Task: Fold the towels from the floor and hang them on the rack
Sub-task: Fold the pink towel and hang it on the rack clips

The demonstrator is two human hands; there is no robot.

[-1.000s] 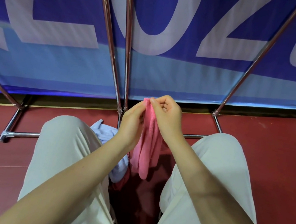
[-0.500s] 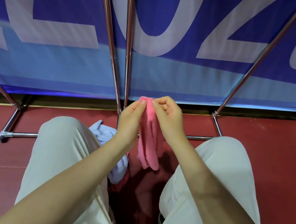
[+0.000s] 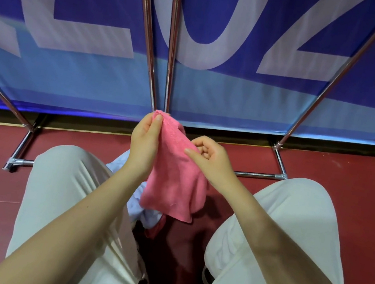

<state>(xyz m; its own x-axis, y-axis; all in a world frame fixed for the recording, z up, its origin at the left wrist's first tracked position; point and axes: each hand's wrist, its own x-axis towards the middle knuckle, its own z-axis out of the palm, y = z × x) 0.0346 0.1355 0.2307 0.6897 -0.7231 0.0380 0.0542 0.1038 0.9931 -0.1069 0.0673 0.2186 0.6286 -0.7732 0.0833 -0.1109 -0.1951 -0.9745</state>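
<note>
In the head view, a pink towel is held up at the centre of the frame, above the red floor and between the knees; its top corner is pinched at 12 o'clock by the left hand, while its edge at 3 o'clock is pinched by the curled thumb and fingers of the right hand. A pale blue towel is seen lying on the floor at 7 o'clock of the pink one, partly covered by it, and the chrome rack is seen rising at 12 o'clock before a blue banner.

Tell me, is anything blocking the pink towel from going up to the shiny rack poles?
Nothing visible does. The pink towel hangs from the left hand, with the right hand on its edge, and the rack poles rise just behind it. The hanging bar is out of view.
</note>
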